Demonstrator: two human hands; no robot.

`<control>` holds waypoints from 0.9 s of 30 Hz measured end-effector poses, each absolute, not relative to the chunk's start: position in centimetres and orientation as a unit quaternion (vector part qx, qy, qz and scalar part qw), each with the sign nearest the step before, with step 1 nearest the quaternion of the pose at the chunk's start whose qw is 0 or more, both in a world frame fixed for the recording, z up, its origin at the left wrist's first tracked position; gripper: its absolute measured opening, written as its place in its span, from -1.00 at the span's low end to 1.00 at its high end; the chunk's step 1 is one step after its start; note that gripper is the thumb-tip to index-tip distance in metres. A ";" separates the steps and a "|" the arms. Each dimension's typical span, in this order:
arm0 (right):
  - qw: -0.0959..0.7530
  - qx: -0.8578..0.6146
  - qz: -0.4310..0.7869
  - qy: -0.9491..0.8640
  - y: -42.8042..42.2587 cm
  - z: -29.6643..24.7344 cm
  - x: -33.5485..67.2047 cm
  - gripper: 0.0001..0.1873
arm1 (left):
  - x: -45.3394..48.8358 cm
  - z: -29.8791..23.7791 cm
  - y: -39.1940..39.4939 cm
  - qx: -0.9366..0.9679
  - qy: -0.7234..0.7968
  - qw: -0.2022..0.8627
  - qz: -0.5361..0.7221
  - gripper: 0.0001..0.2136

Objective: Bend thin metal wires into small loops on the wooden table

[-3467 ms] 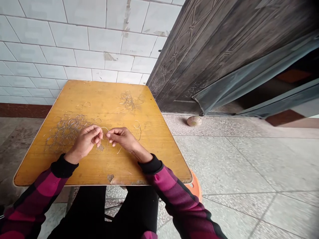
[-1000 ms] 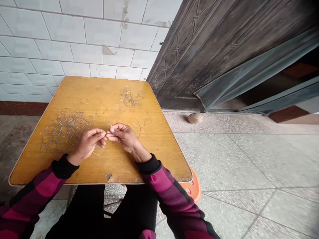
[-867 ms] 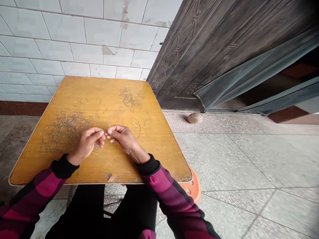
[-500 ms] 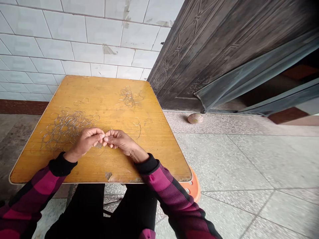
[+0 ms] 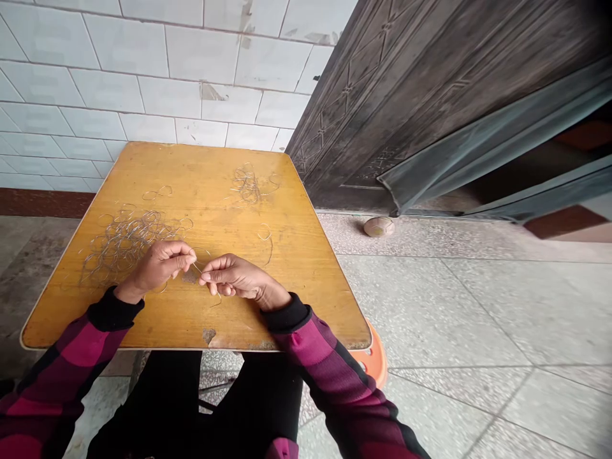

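Observation:
A thin wire (image 5: 197, 268) runs between my two hands above the front half of a yellow wooden table (image 5: 215, 210). My left hand (image 5: 165, 264) pinches one part of it between thumb and forefinger. My right hand (image 5: 232, 276) pinches it a short way to the right, and a bent length hangs below those fingers. Left of and behind my left hand lies a tangled heap of looped wires (image 5: 129, 239). A single curled wire (image 5: 268, 242) rests to the right of my hands.
A smaller cluster of wires (image 5: 249, 183) lies toward the table's back right, and a wire loop (image 5: 157, 192) at the back left. An orange stool (image 5: 377, 357) shows under the right corner. A tiled wall (image 5: 201, 57) and a dark door (image 5: 373, 108) stand behind. A ball (image 5: 379, 226) rests on the floor.
My hands have moved slightly apart from fingertips touching, and a stretch of wire now shows between them. A bent end has come into view below my right hand.

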State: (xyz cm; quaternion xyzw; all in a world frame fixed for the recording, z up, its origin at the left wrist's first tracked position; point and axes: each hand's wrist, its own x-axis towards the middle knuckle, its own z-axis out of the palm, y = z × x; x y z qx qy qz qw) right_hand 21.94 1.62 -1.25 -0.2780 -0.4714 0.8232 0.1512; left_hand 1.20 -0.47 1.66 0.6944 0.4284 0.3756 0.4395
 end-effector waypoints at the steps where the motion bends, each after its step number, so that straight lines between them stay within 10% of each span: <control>1: 0.149 -0.275 0.824 -0.472 1.6 -1.2 22.0 -0.75 | 1.0 1.8 -0.4 0.695 0.428 0.438 0.377 -0.80; 27: 0.050 -0.271 0.802 -0.529 0.5 0.1 23.3 -0.67 | -2.4 2.1 0.9 0.600 0.428 0.427 0.524 -0.80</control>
